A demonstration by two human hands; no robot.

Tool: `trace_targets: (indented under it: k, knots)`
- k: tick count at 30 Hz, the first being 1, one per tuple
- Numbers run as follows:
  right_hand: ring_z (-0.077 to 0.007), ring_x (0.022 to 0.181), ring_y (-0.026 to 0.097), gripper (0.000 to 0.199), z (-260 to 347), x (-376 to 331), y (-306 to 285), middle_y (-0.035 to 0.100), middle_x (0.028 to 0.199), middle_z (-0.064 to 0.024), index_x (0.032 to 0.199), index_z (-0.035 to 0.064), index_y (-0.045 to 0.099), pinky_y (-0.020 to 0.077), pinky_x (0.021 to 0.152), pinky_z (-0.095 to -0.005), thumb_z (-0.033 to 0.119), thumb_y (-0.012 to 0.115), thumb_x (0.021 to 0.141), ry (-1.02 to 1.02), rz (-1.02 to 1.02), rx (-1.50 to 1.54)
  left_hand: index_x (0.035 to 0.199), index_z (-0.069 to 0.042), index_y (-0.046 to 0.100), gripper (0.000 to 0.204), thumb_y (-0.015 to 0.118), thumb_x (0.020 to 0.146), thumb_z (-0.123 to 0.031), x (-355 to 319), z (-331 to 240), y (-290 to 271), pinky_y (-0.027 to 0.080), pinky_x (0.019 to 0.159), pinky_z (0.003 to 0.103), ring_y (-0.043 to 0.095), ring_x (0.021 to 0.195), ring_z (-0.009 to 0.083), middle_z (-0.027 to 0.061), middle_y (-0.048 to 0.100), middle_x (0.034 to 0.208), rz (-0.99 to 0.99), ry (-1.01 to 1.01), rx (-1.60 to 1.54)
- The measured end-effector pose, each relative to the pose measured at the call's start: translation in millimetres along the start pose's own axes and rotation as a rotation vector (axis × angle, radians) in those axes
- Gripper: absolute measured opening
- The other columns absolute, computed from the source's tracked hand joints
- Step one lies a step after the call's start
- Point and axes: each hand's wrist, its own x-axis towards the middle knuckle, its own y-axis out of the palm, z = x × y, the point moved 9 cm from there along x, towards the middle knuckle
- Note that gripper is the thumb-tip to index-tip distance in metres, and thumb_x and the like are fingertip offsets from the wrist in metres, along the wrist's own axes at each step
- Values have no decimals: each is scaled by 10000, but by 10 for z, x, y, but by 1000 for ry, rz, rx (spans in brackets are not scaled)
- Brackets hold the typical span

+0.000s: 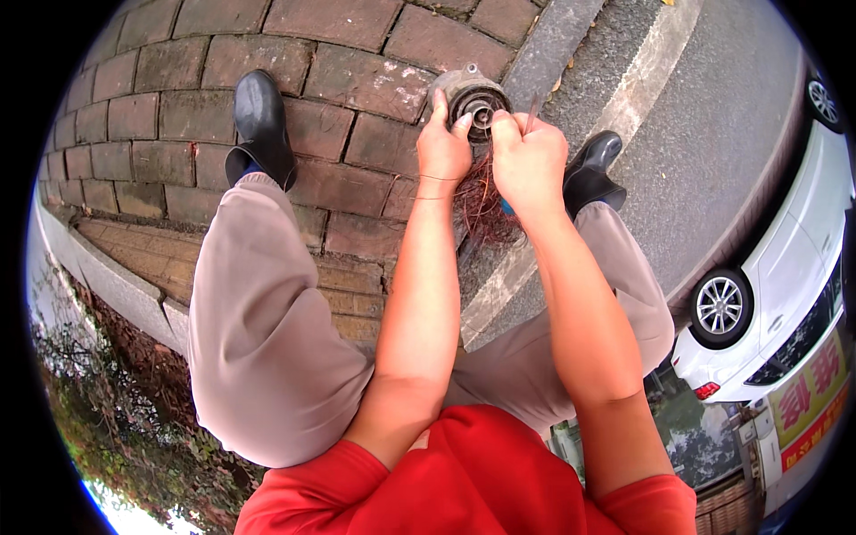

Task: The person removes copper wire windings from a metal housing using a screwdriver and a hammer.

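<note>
A round grey metal motor housing [465, 82] with a dark ringed hollow and a lug at its far side sits by the edge of the brick paving. My left hand [443, 150] grips its left side, thumb near the rim of the hollow. At its right side, my right hand [532, 160] is closed around a thin, dark strip-like tool [533, 109], whose exact kind I cannot make out. Below the housing, between my wrists, lies a tangle of fine reddish wire [481, 207]. A small blue thing [507, 207] peeks out beside my right wrist, mostly hidden.
My black boots stand either side, the left [259, 125] on brick paving [348, 76], the right [596, 169] on the asphalt [704, 116]. A stone kerb [557, 40] and a white painted line [646, 67] run between. A white car [794, 250] is at the right.
</note>
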Motion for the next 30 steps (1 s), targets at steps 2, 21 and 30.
trace_targets:
  k: [2, 21, 30]
  knots:
    - [-269, 514, 563, 338, 194, -246, 44, 556, 576, -204, 690, -28, 611, 455, 564, -401, 253, 579, 874, -91, 93, -108, 1433, -40, 407, 619, 662, 891, -195, 30, 117, 10, 484, 913, 380, 634, 1074, 372, 301, 621, 1144, 10, -32, -98]
    - [-377, 621, 582, 234, 126, -573, -88, 556, 664, -205, 694, -18, 552, 460, 591, -442, 150, 631, 836, -198, 268, -136, 1102, -69, 694, 328, 688, 791, 36, -30, -200, -413, 520, 780, 283, 626, 839, 146, 71, 631, 979, -5, 135, -38]
    - [-375, 690, 633, 326, 65, -169, -65, 621, 724, -227, 765, -36, 601, 480, 642, -444, 253, 601, 916, -62, 337, -20, 1027, -20, 715, 186, 685, 844, -10, -145, -585, -368, 432, 1025, 373, 555, 1230, 287, 110, 697, 1111, 192, 341, -217]
